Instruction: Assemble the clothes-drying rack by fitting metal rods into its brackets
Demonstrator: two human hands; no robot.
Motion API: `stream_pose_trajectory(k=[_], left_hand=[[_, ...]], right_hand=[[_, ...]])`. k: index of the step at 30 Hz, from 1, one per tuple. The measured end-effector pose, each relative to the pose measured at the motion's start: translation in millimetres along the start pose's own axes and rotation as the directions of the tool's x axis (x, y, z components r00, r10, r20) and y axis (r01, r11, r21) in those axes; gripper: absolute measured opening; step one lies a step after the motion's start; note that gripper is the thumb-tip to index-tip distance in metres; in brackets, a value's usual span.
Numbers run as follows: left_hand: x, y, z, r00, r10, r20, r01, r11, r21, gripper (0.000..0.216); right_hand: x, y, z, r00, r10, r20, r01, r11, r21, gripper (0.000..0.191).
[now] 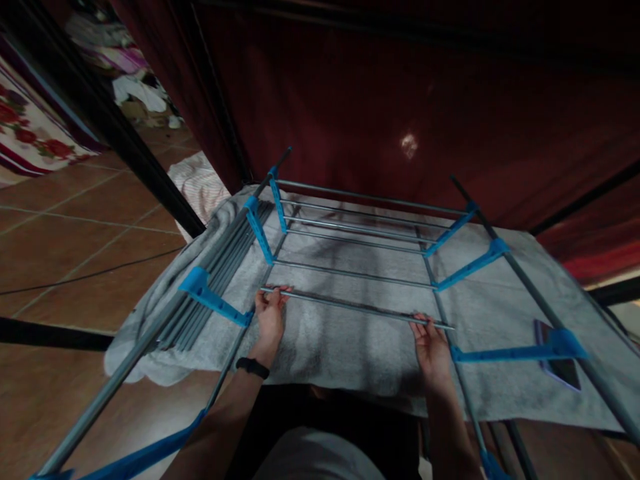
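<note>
Head view: both hands of the person are on one thin grey rod (350, 307), held crosswise over a grey blanket (345, 357). Left hand (271, 313): fingers bent, thumb and fingers pinching the rod near its left end. Right hand (431, 343): partly curled, fingertips on the rod short of its right end; a stub pokes out past them. Nothing else in either hand that I can see.

Rod sits inside the drying-rack-style frame, between the two side assemblies, near side of the other crossbars. Its right end overlaps the right inner tube (440, 307) from here; can't tell whether they touch.

Frame: left outer tube (137, 347) and right outer tube (537, 303), with blue brackets (215, 303) angling inward to the inner tubes. Five crossbars (355, 274) span the far part: four at the farthest bracket pair, one at the next pair nearer. Nearest blue pieces run off the bottom of the view.

Bundle of loose rods (215, 293) lies on the blanket, left side, partly behind the left outer tube. Dark phone-like slab (563, 370) on the blanket at right, a bracket crossing over it. Black wristband (253, 367) on left wrist. Dark red sheet (320, 100) behind, brown tiled floor (85, 247) at left, floral cloth (30, 127) at upper left.
</note>
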State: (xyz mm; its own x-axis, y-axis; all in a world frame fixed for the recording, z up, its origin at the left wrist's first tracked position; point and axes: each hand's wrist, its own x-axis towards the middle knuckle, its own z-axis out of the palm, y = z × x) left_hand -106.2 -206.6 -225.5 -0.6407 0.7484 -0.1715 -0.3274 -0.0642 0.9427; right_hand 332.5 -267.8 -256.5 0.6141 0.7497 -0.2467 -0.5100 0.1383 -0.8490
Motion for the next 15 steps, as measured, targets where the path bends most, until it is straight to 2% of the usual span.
stream_pose_trajectory(k=[5,10,15], left_hand=[[3.9,3.3,0.9,0.999,-0.031,0.02,0.032,0.998,-0.053,0.034],[4.7,5.8,-0.6,1.0,-0.015,0.008,0.015,0.993,-0.118,0.036],[8.8,6.8,-5.6,0.999,0.008,0.05,-0.002,0.992,-0.127,0.033]], right_hand=[[-3.2,-2.9,8.1,0.999,0.032,-0.013,-0.032,0.999,-0.001,0.022],[-8.8,-7.9,20.7,0.995,0.05,-0.09,-0.049,0.999,0.013,0.018],[1.2,-20.0,25.2,0.997,0.077,-0.021,-0.077,0.997,0.019,0.026]])
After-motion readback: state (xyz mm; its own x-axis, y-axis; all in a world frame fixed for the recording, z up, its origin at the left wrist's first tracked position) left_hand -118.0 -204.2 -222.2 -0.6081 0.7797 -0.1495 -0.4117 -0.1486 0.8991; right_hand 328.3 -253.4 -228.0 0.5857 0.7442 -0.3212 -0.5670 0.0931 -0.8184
